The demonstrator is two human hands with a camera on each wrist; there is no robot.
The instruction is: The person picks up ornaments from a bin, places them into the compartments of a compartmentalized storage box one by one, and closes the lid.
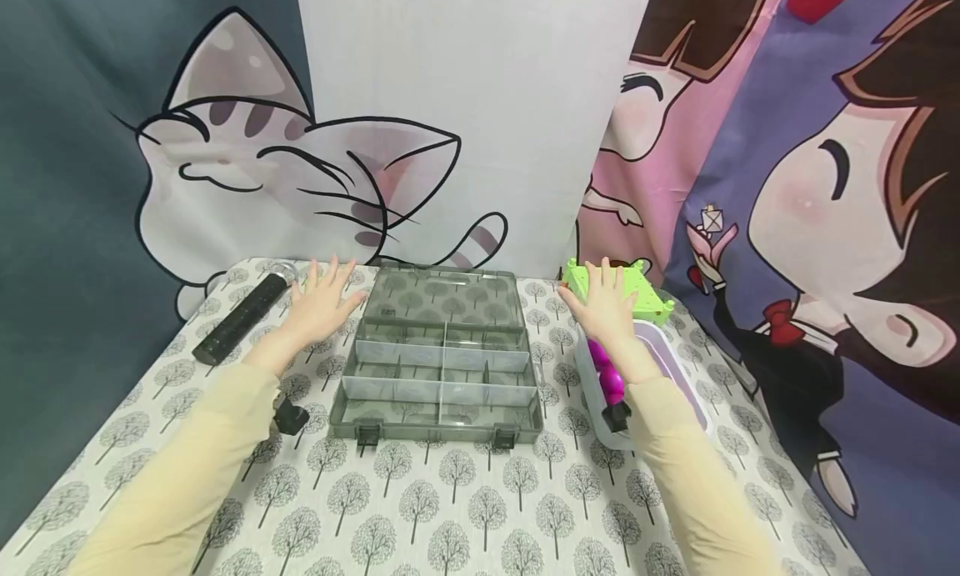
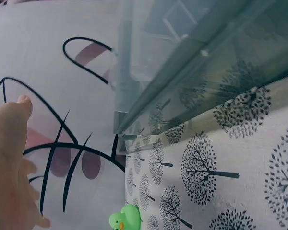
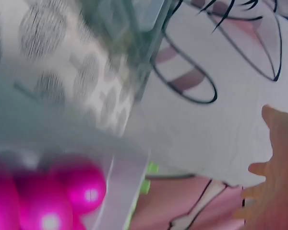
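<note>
My left hand [image 1: 318, 303] is held above the table with its fingers spread, left of a clear grey compartment box [image 1: 435, 433]. Nothing is in its grasp. Its fingers [image 2: 12, 143] also show at the edge of the left wrist view. The box has its lid folded back, dividers across it and two black latches in front. On the other side, my right hand [image 1: 607, 309] is likewise spread and holds nothing. It hovers over a white plastic bin [image 1: 682, 376] containing shiny magenta balls [image 1: 612, 384]. The sleeve hides part of the bin.
Behind the bin stands a bright green perforated tray [image 1: 622, 291]. A black cylinder [image 1: 243, 318] with a clear rounded end lies at the table's left. The left wrist view shows a small green toy duck [image 2: 126, 218]. A printed curtain [image 1: 472, 101] hangs behind the tree-patterned tablecloth [image 1: 450, 509].
</note>
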